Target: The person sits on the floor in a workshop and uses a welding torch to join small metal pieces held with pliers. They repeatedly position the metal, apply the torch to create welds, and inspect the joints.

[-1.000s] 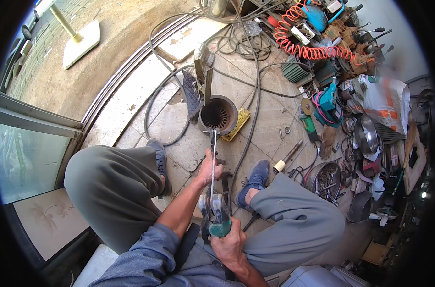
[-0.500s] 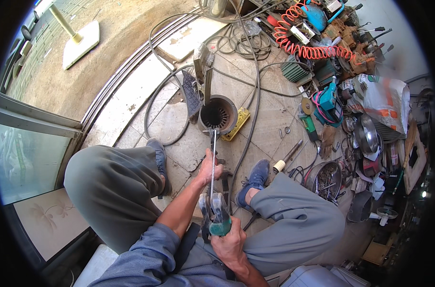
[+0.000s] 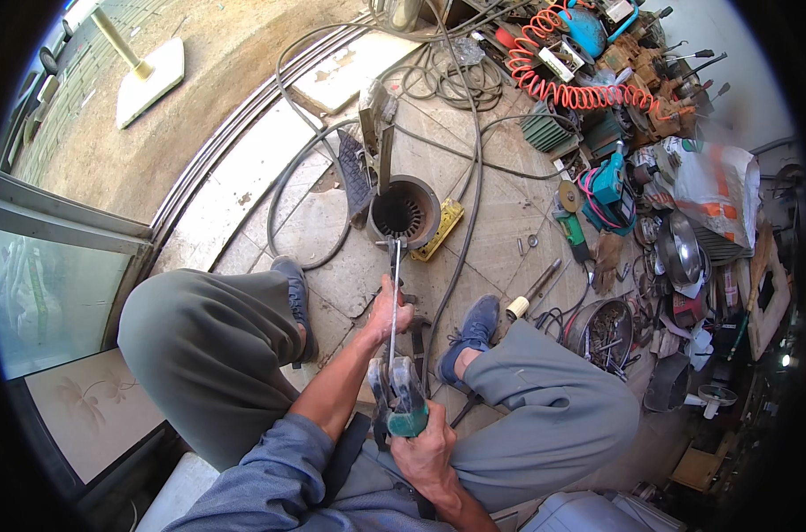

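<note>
My left hand (image 3: pixel 387 310) is closed on a dark tool, mostly hidden, just in front of a round metal motor housing (image 3: pixel 431 222) with a slotted bore. A thin metal rod (image 3: pixel 396 288) runs from the housing's near rim toward me, over my left hand. At its lower end, my right hand (image 3: pixel 425 452) grips a green-handled tool (image 3: pixel 407 412) with grey metal jaws or head. A dark hammer-like tool (image 3: pixel 418 328) lies beside my left hand. An upright metal piece (image 3: pixel 382 155) stands behind the housing, and a yellow block (image 3: pixel 443 232) lies at its right.
Black cables (image 3: pixel 476 142) cross the tiles around the housing. On the right lie an angle grinder (image 3: pixel 573 230), a light-handled tool (image 3: pixel 518 306), a pan of metal parts (image 3: pixel 602 332), power tools and an orange coiled hose (image 3: pixel 598 93). A glass door (image 3: pixel 62 284) borders the left.
</note>
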`<state>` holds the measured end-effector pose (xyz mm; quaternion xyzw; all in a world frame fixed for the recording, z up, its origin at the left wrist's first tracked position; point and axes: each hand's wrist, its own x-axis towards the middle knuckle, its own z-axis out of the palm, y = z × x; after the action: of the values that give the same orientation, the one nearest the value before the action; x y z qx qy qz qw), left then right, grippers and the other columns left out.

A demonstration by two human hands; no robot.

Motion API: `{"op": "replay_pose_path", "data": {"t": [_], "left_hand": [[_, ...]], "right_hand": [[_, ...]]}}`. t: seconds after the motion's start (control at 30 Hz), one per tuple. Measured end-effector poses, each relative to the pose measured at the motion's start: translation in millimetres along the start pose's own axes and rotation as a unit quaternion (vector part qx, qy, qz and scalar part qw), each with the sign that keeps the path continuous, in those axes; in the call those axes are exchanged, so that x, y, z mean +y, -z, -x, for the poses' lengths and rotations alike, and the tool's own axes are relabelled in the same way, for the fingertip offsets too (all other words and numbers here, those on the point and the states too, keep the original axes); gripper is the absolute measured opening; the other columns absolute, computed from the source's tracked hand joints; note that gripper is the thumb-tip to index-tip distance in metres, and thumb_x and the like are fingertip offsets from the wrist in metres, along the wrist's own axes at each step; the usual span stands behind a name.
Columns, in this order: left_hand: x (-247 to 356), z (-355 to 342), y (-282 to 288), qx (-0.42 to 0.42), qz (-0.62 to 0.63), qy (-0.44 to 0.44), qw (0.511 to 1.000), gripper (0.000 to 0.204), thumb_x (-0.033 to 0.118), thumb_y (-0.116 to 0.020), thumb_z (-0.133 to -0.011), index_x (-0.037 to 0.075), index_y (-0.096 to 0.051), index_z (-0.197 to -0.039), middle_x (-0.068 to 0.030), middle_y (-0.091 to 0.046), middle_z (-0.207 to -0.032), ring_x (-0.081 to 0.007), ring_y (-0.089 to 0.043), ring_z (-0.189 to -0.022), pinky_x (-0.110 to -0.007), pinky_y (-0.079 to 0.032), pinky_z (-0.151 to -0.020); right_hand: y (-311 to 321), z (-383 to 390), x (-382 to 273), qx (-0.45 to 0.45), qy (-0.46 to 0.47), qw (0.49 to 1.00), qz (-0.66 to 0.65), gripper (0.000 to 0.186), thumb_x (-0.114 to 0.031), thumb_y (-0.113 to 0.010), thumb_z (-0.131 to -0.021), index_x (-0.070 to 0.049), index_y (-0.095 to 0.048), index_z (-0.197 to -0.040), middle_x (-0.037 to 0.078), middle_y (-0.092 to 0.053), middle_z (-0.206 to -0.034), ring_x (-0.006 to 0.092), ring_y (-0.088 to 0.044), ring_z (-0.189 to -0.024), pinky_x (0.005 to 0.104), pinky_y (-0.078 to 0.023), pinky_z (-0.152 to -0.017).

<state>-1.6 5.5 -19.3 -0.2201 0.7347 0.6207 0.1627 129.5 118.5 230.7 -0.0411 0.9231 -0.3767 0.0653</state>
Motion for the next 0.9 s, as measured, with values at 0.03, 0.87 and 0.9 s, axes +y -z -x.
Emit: {"op": "replay_pose_path", "data": {"t": [0.03, 0.87, 0.9], "left_hand": [[-2, 0, 0, 0.000, 0.000, -0.002, 1.000, 0.043, 0.014, -0.062, -0.080, 0.002, -0.032, -0.108, -0.0164, -0.056, -0.079, -0.0344, -0.063, -0.070, -0.047, -0.052, -0.062], [7, 4, 1, 0.006, 0.008, -0.020, 1.000, 0.041, 0.014, -0.062, -0.081, 0.002, -0.031, -0.106, -0.0159, -0.054, -0.077, -0.0303, -0.061, -0.063, -0.044, -0.052, -0.054], [9, 5, 2, 0.004, 0.006, -0.016, 1.000, 0.041, 0.014, -0.062, -0.081, 0.002, -0.031, -0.107, -0.0158, -0.054, -0.078, -0.0302, -0.061, -0.063, -0.044, -0.052, -0.054]], "right_hand": [[0, 0, 0, -0.002, -0.001, 1.000, 0.001, 0.033, -0.009, -0.076, -0.080, 0.000, -0.054, -0.103, 0.022, -0.066, -0.073, 0.0428, -0.069, -0.068, 0.0468, -0.054, -0.061], [2, 1, -1, 0.000, -0.002, 1.000, -0.004, 0.032, -0.008, -0.076, -0.080, 0.001, -0.057, -0.104, 0.022, -0.066, -0.074, 0.0429, -0.069, -0.069, 0.0464, -0.054, -0.061], [2, 1, -1, -0.002, -0.004, 1.000, -0.004, 0.032, -0.008, -0.076, -0.080, 0.001, -0.057, -0.104, 0.022, -0.066, -0.074, 0.0430, -0.069, -0.069, 0.0465, -0.054, -0.061]]}}
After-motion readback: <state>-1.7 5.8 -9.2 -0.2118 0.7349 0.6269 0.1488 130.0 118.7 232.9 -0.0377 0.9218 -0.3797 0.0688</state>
